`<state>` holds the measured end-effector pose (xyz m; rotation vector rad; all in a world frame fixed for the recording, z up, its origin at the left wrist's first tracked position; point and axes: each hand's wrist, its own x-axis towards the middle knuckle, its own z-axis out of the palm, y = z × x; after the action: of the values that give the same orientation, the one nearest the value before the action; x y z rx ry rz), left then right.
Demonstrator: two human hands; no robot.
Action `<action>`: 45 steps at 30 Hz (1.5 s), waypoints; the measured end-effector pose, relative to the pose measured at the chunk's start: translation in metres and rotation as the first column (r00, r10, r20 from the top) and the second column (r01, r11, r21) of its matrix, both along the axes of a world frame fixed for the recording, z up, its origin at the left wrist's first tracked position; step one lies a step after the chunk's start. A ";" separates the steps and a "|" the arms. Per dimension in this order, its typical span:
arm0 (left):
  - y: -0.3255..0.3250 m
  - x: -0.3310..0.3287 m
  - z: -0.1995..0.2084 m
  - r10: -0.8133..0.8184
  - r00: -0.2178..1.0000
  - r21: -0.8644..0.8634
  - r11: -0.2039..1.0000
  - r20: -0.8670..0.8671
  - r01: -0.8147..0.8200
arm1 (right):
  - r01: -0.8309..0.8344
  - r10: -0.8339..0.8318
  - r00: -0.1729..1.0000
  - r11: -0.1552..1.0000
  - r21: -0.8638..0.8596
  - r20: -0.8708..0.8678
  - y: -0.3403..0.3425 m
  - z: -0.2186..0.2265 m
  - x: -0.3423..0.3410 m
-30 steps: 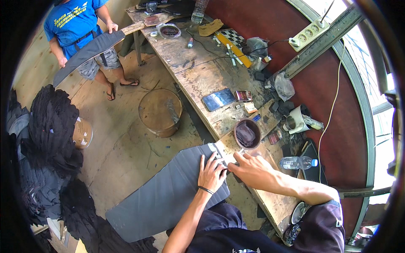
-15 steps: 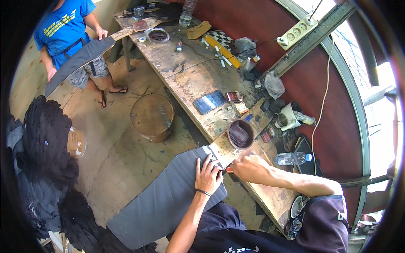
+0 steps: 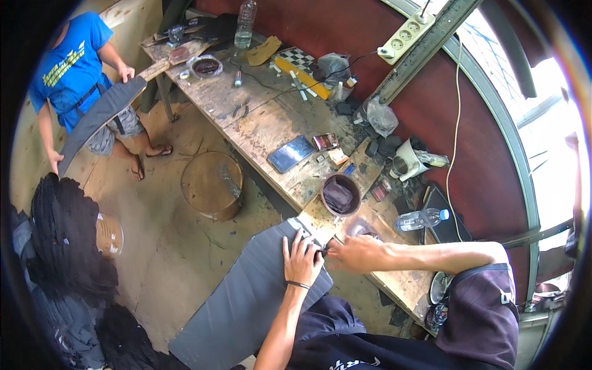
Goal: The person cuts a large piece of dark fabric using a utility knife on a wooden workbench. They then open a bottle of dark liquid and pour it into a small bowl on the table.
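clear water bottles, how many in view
2: an upright bottle at the far end of the table, and a blue-capped bottle lying beyond the right hand. Others may be hidden.

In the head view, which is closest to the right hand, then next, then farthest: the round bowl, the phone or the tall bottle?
From the right hand:
1. round bowl, just beyond it
2. phone, farther up, leftward
3. tall bottle, near the far end
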<state>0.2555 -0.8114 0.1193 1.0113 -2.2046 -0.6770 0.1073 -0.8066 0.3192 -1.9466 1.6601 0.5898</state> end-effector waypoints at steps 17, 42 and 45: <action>0.000 0.001 0.001 0.005 1.000 0.010 1.000 -0.006 -0.005 | -0.351 0.361 0.932 0.914 -0.201 0.014 0.000 -0.005 -0.006; -0.001 0.002 0.005 -0.024 0.999 0.040 0.999 0.027 0.023 | 0.418 -0.478 0.851 0.867 0.271 0.216 -0.015 -0.015 -0.028; -0.001 0.002 0.003 -0.017 1.000 0.009 1.000 0.012 0.017 | -0.164 0.187 0.978 0.962 -0.217 0.090 0.001 -0.016 -0.017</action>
<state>0.2570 -0.8123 0.1223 1.0043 -2.2250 -0.6907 0.0904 -0.8056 0.3031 -2.2521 1.5435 0.3760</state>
